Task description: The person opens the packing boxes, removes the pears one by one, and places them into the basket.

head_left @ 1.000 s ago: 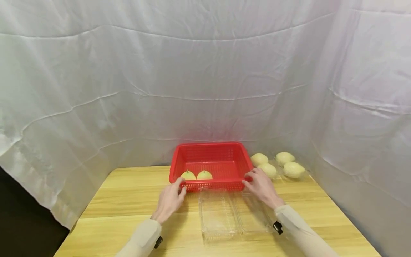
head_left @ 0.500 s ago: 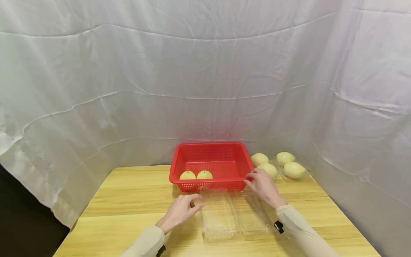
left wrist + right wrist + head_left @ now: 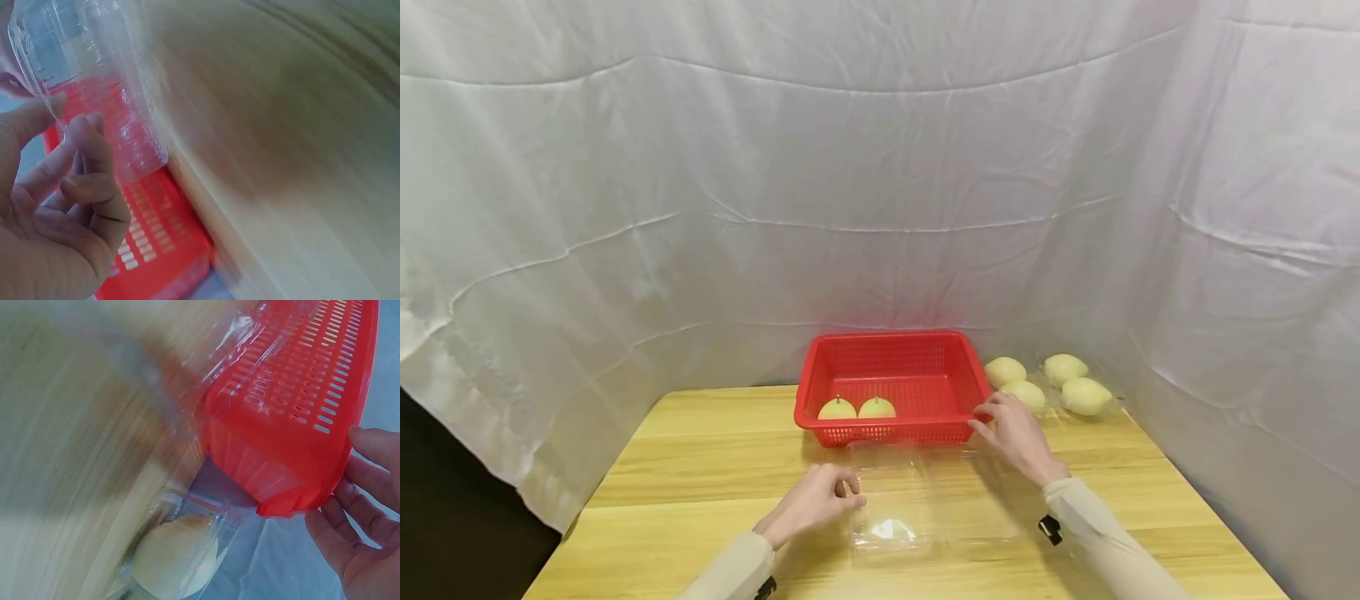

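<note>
Since the left grip (image 3: 812, 502) has left the red basket (image 3: 925, 422), the head view shows it at the clear box (image 3: 891, 532), which has slid a bit toward it on the bench (image 3: 700, 450). So the box seems to be the thing being moved now. Two yellow fruits (image 3: 876, 407) sit in the basket, past that grip. The left wrist view shows the left grip pinching the box's thin edge. In the right wrist view, the right grip (image 3: 362, 515) still holds the basket's rim, near a fruit in a clear pack (image 3: 228, 537).
</note>
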Motion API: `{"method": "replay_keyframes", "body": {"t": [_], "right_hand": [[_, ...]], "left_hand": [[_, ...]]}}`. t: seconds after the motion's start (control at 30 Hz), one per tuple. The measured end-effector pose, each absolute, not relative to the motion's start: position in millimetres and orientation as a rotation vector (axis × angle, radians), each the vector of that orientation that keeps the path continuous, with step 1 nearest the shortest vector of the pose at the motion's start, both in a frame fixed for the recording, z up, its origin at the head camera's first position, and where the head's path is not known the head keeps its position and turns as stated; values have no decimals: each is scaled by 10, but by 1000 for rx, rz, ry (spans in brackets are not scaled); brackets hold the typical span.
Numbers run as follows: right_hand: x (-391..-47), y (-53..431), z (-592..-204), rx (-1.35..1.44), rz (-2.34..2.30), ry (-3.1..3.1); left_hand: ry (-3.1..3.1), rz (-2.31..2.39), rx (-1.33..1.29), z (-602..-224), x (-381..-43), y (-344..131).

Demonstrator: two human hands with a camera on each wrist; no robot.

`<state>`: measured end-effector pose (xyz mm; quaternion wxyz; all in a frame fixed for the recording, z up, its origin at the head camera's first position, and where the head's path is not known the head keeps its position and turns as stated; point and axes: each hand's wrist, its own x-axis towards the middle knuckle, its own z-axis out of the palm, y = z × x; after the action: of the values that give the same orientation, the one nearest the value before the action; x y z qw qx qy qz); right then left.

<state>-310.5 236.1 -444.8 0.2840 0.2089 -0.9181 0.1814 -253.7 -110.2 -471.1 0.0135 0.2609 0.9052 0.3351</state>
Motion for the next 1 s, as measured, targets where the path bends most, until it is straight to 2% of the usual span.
{"method": "replay_keyframes", "body": {"t": [0.57,1.0], "right_hand": [[-3100,2323,-4458,514,462,-2484],[-3089,2326,-4450,596,382,-2460]], "left_hand": [[2750,1020,753,-4564,-2530,-1751],[2567,1175,597,-4491,-2492,-2404]]}}
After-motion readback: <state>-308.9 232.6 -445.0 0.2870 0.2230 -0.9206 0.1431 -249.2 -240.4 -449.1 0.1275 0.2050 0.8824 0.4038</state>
